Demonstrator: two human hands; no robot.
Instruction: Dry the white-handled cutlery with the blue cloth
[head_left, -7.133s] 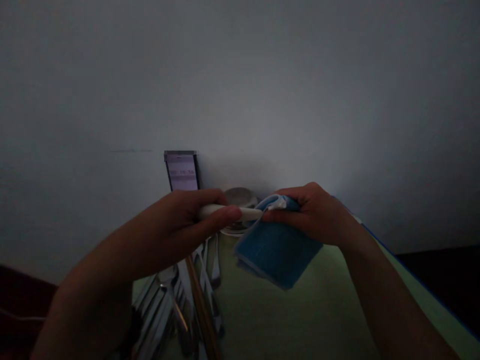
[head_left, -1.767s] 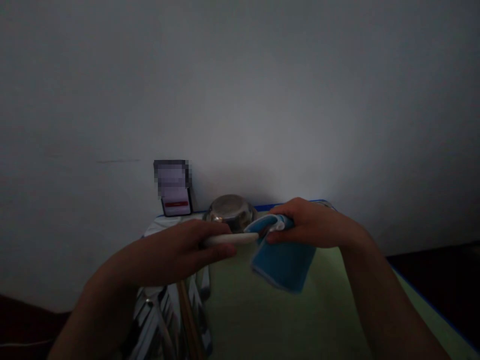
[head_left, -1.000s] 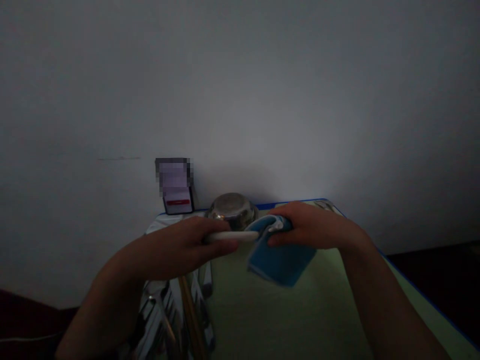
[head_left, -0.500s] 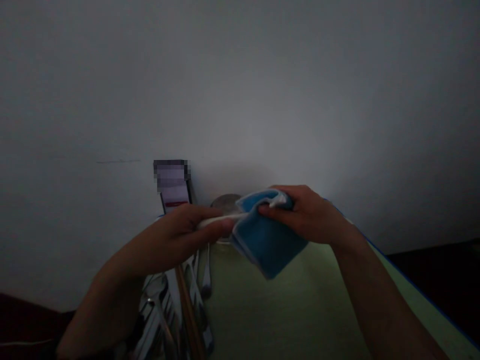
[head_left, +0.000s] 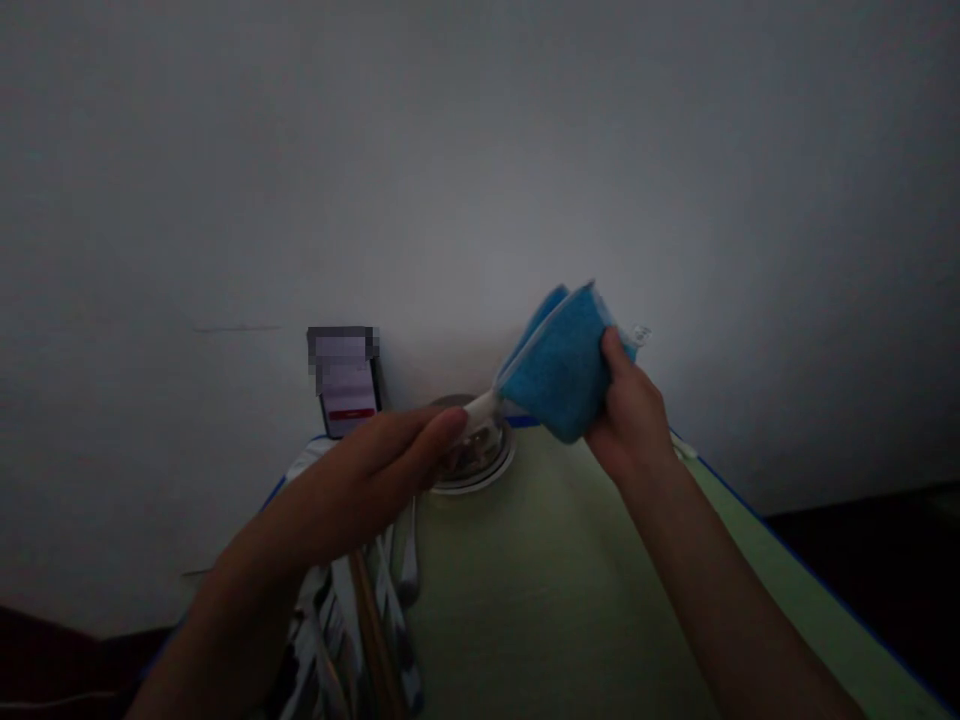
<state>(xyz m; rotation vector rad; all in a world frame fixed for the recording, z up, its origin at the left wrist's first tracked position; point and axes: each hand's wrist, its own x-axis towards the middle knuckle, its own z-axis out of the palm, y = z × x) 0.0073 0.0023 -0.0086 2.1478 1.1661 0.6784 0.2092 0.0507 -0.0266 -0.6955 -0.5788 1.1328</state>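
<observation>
My left hand [head_left: 390, 465] is closed around a white handle [head_left: 481, 405], pointing up and to the right. The far part of that utensil is hidden inside a folded blue cloth [head_left: 562, 375] with pale edging, so its kind does not show. My right hand [head_left: 634, 410] grips the cloth from the right, thumb on its near face, holding it above the table. A small whitish crumpled bit [head_left: 641, 336] sticks out past the thumb; I cannot make out what it is. Behind my left fingers sits an upturned metal bowl [head_left: 487, 440], partly covered.
Several pieces of metal cutlery [head_left: 409, 570] and brown chopsticks [head_left: 371, 620] lie at the left on the green tabletop [head_left: 540, 590], partly under my left forearm. A phone [head_left: 349, 385] leans on the wall [head_left: 480, 180]. Something pale [head_left: 682, 447] lies by the blue right edge.
My right hand has turned and risen, lifting the cloth up and right from its hanging position. The white handle now tilts upward, and more of the bowl shows than half a second ago.
</observation>
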